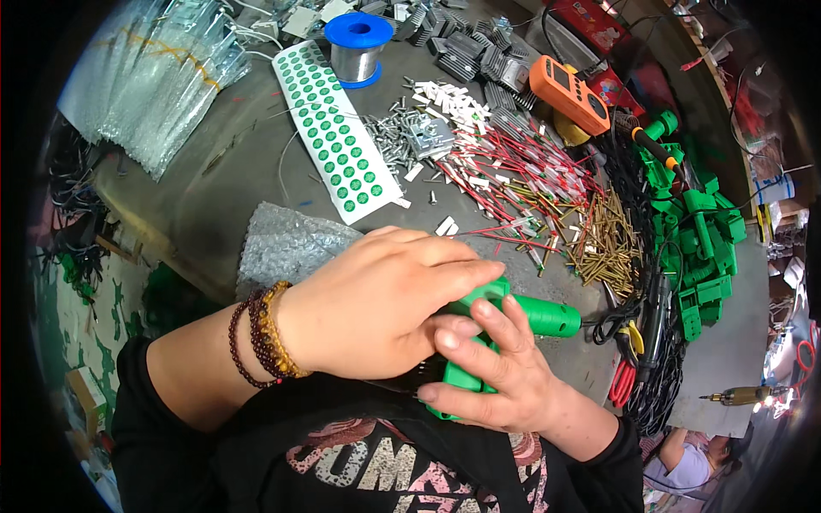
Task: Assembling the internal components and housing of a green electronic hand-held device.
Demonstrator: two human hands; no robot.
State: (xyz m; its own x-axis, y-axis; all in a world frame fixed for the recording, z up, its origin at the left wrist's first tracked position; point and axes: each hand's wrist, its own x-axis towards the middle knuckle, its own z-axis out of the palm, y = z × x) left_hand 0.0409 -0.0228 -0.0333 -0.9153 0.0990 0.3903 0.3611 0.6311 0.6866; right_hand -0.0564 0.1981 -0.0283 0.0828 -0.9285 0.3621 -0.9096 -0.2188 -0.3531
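We are counting one green plastic housing (513, 312) in the hands, one blue solder spool (357, 47) at twelve o'clock, one orange meter (569, 92) at one o'clock, one white sheet of green round stickers (335, 132) at eleven o'clock, and one piece of bubble wrap (286, 244) just left of centre. The brass screws (607, 239), the red wires (522, 179) and the loose green plastic parts (697, 248) at three o'clock are lying in heaps too dense for us to count.

The housing is showing as bright green, with a rounded cylindrical nose pointing toward three o'clock and a flatter body reaching down toward six o'clock; most of it is being hidden by the hands. It is sitting just below centre, close to the person's chest.

The left hand (376, 299), wearing two bead bracelets (261, 338) at the wrist, is lying palm-down over the housing, fingers stretched toward three o'clock. The right hand (492, 368) is coming up from five o'clock, its fingers wrapping the body. We are seeing both hands closed together around the housing.
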